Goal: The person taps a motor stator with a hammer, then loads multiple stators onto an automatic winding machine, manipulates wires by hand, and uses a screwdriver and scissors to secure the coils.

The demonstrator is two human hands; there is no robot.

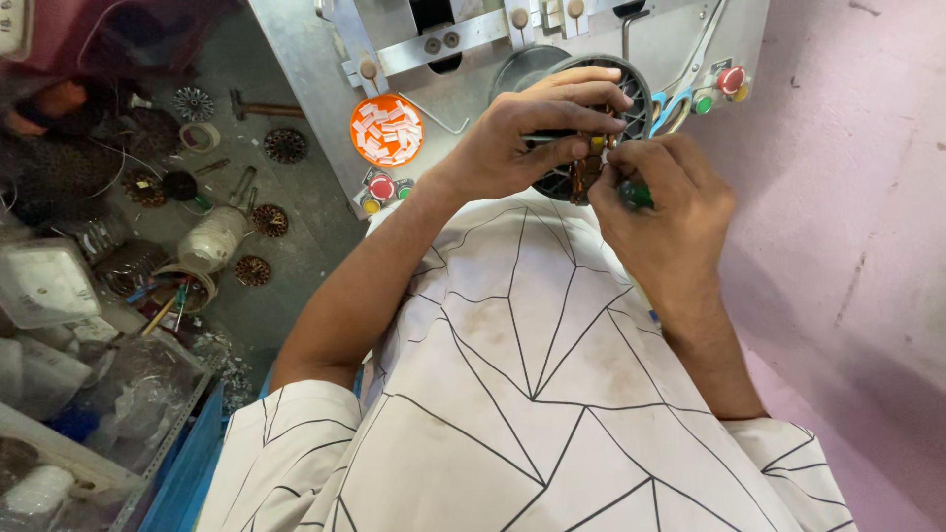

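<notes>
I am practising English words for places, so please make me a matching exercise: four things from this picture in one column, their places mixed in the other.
Things:
1. orange dish of white slips
2. scissors
3. left hand
4. right hand

Places:
A. hanging on the machine panel, top right
B. gripping the black ribbed wheel
C. on the panel, left of the hands
D. holding a green-handled tool

Pairs: 1-C, 2-A, 3-B, 4-D

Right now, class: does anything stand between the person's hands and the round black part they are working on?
Nothing visible does. The left hand lies directly on the round black part, fingers across its rim. The right hand touches its lower edge, gripping a small green tool.
</notes>
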